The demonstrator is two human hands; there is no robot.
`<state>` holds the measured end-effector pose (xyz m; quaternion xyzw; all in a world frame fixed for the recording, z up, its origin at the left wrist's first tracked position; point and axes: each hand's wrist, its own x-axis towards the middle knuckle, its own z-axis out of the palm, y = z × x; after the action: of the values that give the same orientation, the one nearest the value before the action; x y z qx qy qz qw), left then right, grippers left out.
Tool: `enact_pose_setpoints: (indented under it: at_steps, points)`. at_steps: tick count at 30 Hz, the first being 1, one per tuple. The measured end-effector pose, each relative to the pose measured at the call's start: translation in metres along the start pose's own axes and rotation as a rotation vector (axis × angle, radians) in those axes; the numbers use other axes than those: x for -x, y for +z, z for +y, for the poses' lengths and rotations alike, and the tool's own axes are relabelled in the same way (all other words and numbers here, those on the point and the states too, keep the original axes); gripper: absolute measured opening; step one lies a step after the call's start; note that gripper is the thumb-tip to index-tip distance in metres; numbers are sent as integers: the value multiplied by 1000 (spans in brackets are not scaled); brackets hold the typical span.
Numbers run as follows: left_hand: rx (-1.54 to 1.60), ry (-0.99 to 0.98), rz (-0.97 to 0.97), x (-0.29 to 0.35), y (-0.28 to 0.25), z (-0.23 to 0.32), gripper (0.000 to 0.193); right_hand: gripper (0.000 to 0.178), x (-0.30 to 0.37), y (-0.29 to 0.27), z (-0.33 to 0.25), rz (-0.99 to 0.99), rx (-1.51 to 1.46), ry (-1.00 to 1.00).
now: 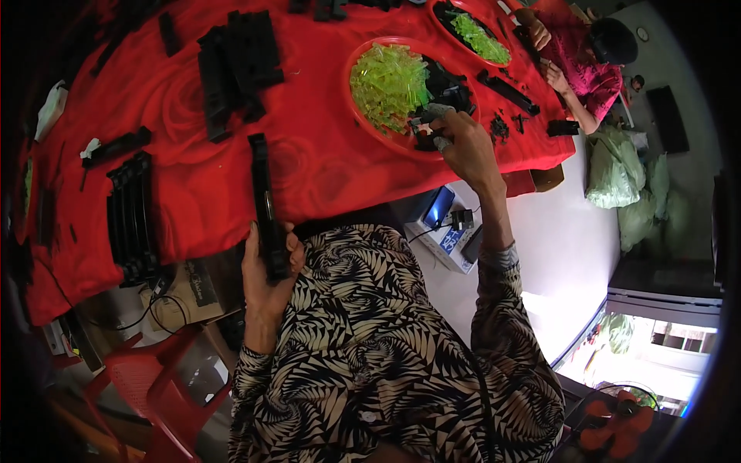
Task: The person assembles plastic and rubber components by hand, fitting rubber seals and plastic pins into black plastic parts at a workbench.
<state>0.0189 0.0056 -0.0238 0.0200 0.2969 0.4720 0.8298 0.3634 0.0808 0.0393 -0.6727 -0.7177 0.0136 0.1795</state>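
A long, narrow black plastic part (264,201) rests in my left hand (266,301), whose fingers wrap round its near end. The part stands up off the table's near edge, tilted away from me. My right hand (469,150) is over the near right side of a round red tray (356,118), its fingers bent together among small black pieces (449,86). Grey coverings sit on some of those fingertips. What they pinch, if anything, is hidden. Translucent yellow-green pieces (386,81) are heaped in the tray's left half.
A second red tray (502,62) lies farther back, near a co-worker (575,65) handling something dark. Black parts are stacked (239,65) at the far left and lined up in a row (133,216) nearer. Below the red-covered table (309,166) are a red chair (154,378) and white box (451,251).
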Motion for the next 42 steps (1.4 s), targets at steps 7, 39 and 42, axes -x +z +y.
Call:
enact_pose_setpoints:
  at_steps: [7, 39, 42]
  points:
    - [-15, -6, 8, 0, 2, 1, 52, 22, -7, 4, 2, -31, -30, -76]
    - [-541, -103, -232, 49, 66, 5, 32, 40, 42, 4, -103, -339, -1853, 38]
    - [-286, -335, -312, 31, 70, -2, 37, 45, 47, 12, -120, -426, -1722, -66]
